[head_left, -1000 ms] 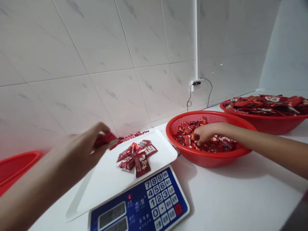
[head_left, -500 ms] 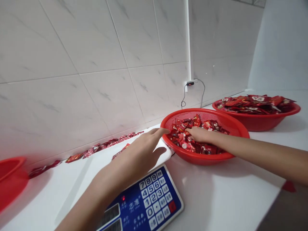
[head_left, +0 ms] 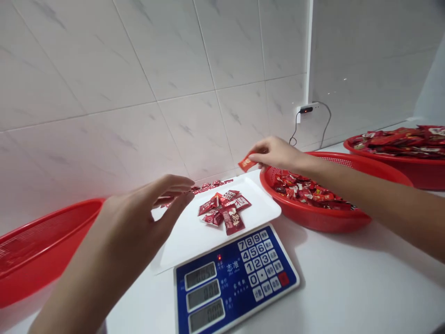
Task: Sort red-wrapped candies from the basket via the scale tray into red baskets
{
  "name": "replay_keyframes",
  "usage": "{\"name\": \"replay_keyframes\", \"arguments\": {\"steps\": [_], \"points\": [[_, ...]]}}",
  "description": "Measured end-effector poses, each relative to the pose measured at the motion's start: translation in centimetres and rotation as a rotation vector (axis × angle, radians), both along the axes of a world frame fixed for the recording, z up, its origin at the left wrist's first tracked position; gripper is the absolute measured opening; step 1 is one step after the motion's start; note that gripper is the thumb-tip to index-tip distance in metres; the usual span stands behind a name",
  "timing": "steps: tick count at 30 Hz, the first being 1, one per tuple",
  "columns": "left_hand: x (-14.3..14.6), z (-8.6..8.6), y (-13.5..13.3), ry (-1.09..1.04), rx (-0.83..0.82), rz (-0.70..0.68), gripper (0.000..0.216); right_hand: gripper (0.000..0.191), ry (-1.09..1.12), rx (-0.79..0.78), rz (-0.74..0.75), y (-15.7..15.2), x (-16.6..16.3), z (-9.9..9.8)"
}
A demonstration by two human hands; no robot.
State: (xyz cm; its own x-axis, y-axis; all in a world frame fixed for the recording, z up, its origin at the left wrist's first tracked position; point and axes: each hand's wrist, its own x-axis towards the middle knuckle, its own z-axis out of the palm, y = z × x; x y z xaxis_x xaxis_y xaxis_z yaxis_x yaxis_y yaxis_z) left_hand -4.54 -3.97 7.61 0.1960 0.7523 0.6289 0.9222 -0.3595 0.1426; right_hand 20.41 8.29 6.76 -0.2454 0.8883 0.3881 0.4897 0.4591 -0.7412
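Note:
My right hand [head_left: 274, 152] pinches one small red wrapped packet [head_left: 247, 162] between thumb and fingertips, in the air beside the far right corner of the white scale pan [head_left: 181, 243]. Several red packets [head_left: 224, 207] lie in a loose heap on that pan. Left of the heap, my left hand [head_left: 158, 204] hovers over the pan, fingers curved and thumb apart, with nothing in it. Below the pan is the scale's blue keypad panel [head_left: 236, 278], its digits lit. Under my right forearm stands a red basket [head_left: 313, 220] with many more packets inside.
At the left is another red basket [head_left: 45, 264]. A heaped red basket [head_left: 403, 164] stands at the far right. Loose packets [head_left: 212, 185] lie along the tiled wall behind the pan. A socket with a plugged-in cable [head_left: 306, 110] is on the wall.
My right hand has come up out of the basket and left, with a packet in its fingers. My left hand has shifted left, uncovering the packets on the pan. The view has turned left.

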Motion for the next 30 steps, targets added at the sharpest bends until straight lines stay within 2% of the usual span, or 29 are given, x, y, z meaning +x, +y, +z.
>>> {"name": "replay_keyframes", "arguments": {"steps": [2, 3, 6, 8, 11, 13, 17, 25, 27, 30], "points": [[-0.1, 0.1, -0.1, -0.002, -0.026, 0.01, 0.022, 0.015, 0.048, -0.12, 0.115, 0.1, -2.4, -0.3], [-0.2, 0.1, -0.1, -0.001, -0.042, 0.014, 0.023, 0.019, 0.012, -0.136, 0.12, 0.1, -3.3, -0.6], [-0.3, 0.1, -0.2, 0.012, -0.078, 0.014, 0.026, 0.036, -0.124, -0.035, -0.035, -0.2, -4.2, -1.4], [-0.4, 0.0, -0.3, 0.023, -0.078, 0.002, 0.026, 0.041, -0.043, 0.064, -0.162, -1.0, -3.5, -1.3], [-0.6, -0.2, -0.2, 0.017, -0.053, 0.013, 0.024, 0.037, 0.157, 0.175, -0.26, -3.0, -1.5, -0.4], [-0.6, -0.4, -0.2, 0.013, -0.037, 0.024, 0.024, 0.033, 0.185, 0.24, -0.262, -4.4, -0.2, 0.4], [-0.4, -0.8, 0.2, 0.03, -0.014, 0.024, 0.025, 0.03, 0.199, 0.249, -0.236, -5.9, 1.3, 1.1], [-0.1, -1.0, 0.5, 0.059, -0.064, 0.03, 0.028, 0.031, 0.158, 0.3, -0.26, -5.0, 1.7, 0.5], [0.2, -1.4, 0.7, 0.044, -0.074, 0.025, 0.027, 0.032, 0.157, 0.301, -0.261, -5.0, 1.8, 0.4], [1.4, -2.8, 2.7, -0.056, -0.041, -0.069, 0.035, 0.031, 0.168, 0.303, -0.269, -5.1, 1.9, 0.5]]}}
